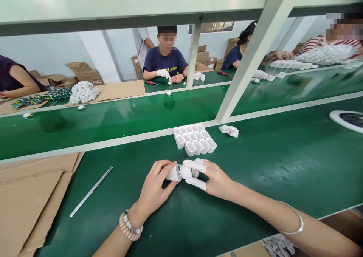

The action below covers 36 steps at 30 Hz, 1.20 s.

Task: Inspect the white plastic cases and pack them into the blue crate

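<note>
My left hand (159, 183) is closed around a small white plastic housing (173, 173), tilted so that its open end faces right. At that open end sits a rounded white part (186, 172) with small bits of circuitry beside it. My right hand (211, 175), with white finger cots on several fingers, grips this part from the right. The fingers hide some of it, so I cannot tell how far it sits inside the housing. Just beyond my hands stand rows of white open-topped housings (195, 139) on the green bench.
Metal tweezers (91, 191) lie at left, beside cardboard sheets (31, 200). Crumpled white material (229, 130) rests right of the rows. A slanted white post (252, 56) rises from the bench's far edge. Beyond runs a green conveyor belt (127, 113), with co-workers across it.
</note>
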Tool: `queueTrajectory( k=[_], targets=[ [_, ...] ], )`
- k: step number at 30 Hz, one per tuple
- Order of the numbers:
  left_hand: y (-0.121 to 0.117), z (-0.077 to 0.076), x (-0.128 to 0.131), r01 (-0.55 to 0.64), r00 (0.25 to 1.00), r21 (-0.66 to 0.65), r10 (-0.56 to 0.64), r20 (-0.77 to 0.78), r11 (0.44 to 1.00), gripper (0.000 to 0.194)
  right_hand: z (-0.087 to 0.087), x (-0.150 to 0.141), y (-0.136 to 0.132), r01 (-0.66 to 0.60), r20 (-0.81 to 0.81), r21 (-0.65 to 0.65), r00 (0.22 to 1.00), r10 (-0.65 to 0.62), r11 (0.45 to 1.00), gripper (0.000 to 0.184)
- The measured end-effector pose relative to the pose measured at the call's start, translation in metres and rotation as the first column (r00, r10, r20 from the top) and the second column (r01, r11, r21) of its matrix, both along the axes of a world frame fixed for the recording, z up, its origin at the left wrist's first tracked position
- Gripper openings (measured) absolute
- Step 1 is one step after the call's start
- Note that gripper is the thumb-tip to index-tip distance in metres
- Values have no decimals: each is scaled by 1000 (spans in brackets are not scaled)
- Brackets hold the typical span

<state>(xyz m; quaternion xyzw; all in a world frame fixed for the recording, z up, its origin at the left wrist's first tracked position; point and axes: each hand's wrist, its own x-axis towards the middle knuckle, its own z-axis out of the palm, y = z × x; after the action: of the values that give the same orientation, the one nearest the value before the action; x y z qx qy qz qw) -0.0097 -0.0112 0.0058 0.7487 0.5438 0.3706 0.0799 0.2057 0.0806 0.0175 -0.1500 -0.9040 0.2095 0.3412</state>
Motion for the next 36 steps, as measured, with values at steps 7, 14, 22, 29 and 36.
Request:
queueTrajectory(
  k=[7,14,22,29,36],
  targets=[
    [0,-1,0,28,999,-6,-28,-37,1000,46,-1,0,-2,23,78,54,997,-27,998,42],
    [-2,-2,1,9,999,-18,-10,-33,1000,46,0,-3,-4,61,37,-60,998,-59,996,43],
    [-3,-1,2,-9,998,-23,10,54,1000,45,-3,-3,-3,59,-70,30,996,-57,998,17],
    [-7,0,7,-13,993,1,12,121,1000,46,0,-2,-2,77,-158,220,987,-43,972,22],
    [-8,5,10,-46,986,34,40,162,998,44,0,-1,-2,5,-146,260,989,35,966,40]
  ],
)
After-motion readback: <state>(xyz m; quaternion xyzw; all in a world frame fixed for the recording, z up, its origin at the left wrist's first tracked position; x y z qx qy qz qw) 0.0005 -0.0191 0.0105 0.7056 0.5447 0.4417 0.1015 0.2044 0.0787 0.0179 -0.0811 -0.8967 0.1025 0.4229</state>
